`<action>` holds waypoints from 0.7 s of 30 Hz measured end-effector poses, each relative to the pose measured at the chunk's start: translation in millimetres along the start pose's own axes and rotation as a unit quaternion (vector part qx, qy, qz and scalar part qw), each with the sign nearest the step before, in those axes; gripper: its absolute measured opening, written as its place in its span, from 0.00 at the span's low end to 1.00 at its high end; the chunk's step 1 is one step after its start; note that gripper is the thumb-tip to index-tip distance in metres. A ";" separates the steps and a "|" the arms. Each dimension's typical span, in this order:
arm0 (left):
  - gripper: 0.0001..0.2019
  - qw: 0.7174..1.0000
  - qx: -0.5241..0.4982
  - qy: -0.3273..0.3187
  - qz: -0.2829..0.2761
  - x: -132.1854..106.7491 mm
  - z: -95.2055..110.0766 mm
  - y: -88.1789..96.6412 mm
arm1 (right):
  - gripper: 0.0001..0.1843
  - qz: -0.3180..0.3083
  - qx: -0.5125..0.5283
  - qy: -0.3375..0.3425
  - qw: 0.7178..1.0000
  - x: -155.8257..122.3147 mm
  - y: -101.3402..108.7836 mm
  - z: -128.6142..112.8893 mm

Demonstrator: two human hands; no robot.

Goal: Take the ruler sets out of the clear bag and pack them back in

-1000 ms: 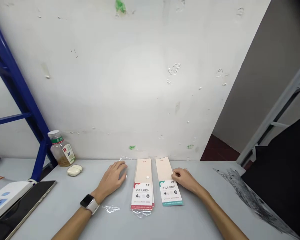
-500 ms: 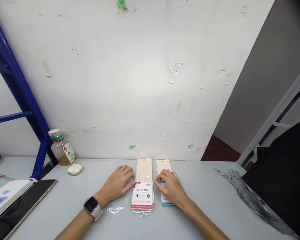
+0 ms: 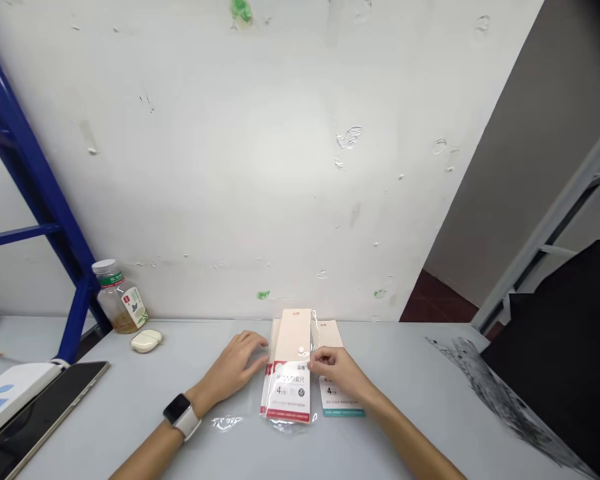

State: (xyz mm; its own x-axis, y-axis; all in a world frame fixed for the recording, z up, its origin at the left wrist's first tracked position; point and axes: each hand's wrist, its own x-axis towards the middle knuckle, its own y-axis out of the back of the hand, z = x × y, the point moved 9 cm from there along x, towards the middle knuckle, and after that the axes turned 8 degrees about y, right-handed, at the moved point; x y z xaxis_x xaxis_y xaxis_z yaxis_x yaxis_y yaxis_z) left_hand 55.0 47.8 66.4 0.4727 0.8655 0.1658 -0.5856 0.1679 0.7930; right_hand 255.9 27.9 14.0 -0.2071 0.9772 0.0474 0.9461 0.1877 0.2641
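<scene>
My right hand (image 3: 343, 370) pinches the right edge of a ruler set packet (image 3: 294, 339) in a clear sleeve, with a cream top and a red band at its foot. This packet lies slightly askew over another red-banded packet (image 3: 264, 404), which shows along its left side. Beneath my right hand rests a teal-banded packet (image 3: 343, 404), partly covered by the fingers. My left hand (image 3: 233, 367) lies on the table with its fingers loosely apart, its fingertips close to the left edge of the red-banded packets. A watch (image 3: 179, 408) is on the left wrist.
Clear plastic (image 3: 227, 423) lies beside my left wrist. To the left are a cream case (image 3: 147, 341), a jar (image 3: 123, 303), a phone (image 3: 40, 417) and a white power strip (image 3: 15, 387). A black object (image 3: 560, 347) stands at the right; a white wall (image 3: 280, 167) rises behind the table.
The top red-banded packet has shifted right and upward, uncovering more of the one under it. My right hand has moved from the teal-banded packet to the red-banded packet's edge.
</scene>
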 end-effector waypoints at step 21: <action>0.22 0.931 -0.340 0.129 -0.024 11.6 -38.0 -10.8 | 0.12 0.000 0.046 0.037 0.998 -5.8 10.1 -19.6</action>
State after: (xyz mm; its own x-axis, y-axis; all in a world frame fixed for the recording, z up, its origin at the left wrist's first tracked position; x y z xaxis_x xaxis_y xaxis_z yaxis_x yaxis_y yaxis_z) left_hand 41.8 73.9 37.5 0.3869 0.9189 -0.0763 -0.8909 0.3939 0.2260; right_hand 261.7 22.1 35.2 -0.2208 0.9680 0.1193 0.9643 0.1984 0.1755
